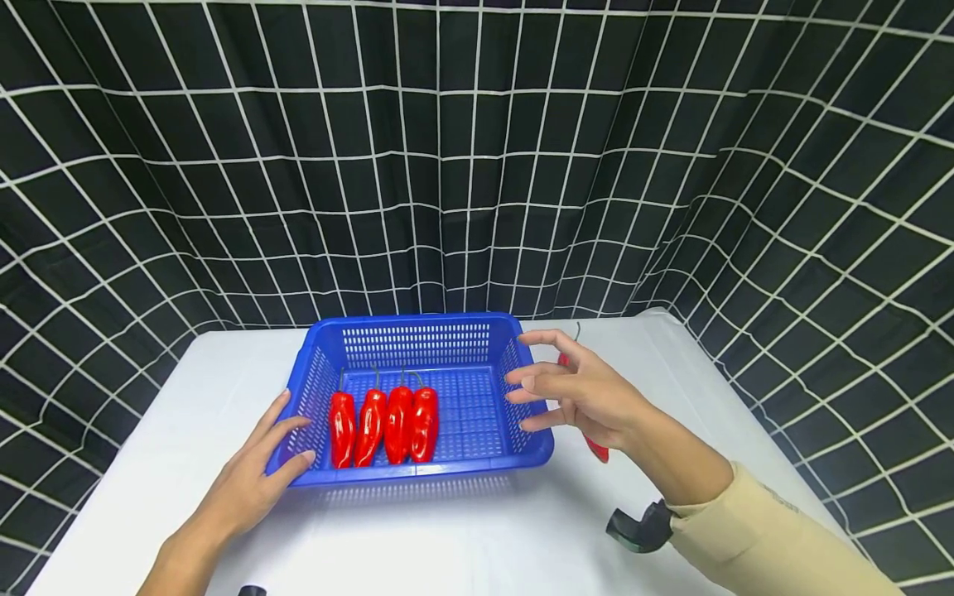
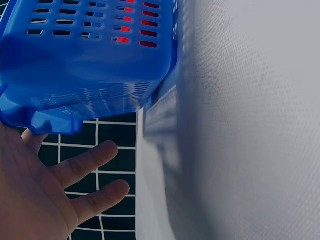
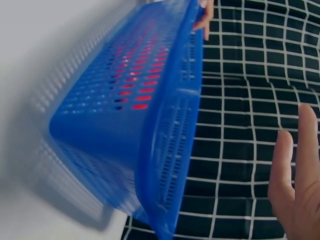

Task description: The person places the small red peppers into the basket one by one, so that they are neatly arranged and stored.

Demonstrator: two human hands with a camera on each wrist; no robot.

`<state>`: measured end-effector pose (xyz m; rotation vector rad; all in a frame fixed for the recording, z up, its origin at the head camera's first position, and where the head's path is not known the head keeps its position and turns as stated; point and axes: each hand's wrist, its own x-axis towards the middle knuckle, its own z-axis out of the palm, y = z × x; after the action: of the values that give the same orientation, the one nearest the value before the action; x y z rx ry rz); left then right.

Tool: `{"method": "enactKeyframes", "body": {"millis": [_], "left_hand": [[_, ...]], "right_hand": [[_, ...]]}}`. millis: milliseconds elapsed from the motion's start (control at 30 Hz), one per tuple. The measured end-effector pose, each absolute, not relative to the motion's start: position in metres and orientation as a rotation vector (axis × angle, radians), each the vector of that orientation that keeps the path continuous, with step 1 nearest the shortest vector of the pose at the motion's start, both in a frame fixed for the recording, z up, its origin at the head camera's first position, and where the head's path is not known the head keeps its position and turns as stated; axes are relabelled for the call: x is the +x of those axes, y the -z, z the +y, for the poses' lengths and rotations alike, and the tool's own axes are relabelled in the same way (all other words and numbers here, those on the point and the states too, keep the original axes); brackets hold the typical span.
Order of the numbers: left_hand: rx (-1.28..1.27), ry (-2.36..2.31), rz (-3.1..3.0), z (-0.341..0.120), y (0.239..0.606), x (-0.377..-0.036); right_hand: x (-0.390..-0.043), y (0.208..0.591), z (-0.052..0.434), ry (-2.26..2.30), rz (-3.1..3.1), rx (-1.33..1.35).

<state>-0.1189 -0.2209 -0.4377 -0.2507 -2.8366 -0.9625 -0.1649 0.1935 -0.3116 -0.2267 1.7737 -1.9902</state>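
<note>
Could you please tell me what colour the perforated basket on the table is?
The basket is bright blue, clearest in the head view.

Head view looks forward and down over the whole desk (image 1: 477, 538). Both wrist views sit close, low beside the basket (image 1: 417, 341), sharing its walls.

Basket in the middle of the table, a hand at each end.

A blue perforated plastic basket (image 1: 417, 397) sits mid-table on the white table (image 1: 477, 530), before the black grid-lined curtain (image 1: 477, 165). Four red plastic chilli peppers (image 1: 383, 425) lie side by side in its left half. The left hand (image 1: 253, 472) touches the basket's left front corner; the right hand (image 1: 577, 393) hovers just beside its right wall. Behind that hand, a fifth red chilli pepper (image 1: 596, 448) lies on the table, right of the basket.
</note>
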Motion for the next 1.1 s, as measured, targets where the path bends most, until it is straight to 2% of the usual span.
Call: {"method": "enactKeyframes", "body": {"millis": [1100], "left_hand": [[-0.239,0.953,-2.843,-0.222,0.439,-0.120]], "right_hand": [[-0.138,0.303,0.256,2.188,1.840,-0.235]]}}
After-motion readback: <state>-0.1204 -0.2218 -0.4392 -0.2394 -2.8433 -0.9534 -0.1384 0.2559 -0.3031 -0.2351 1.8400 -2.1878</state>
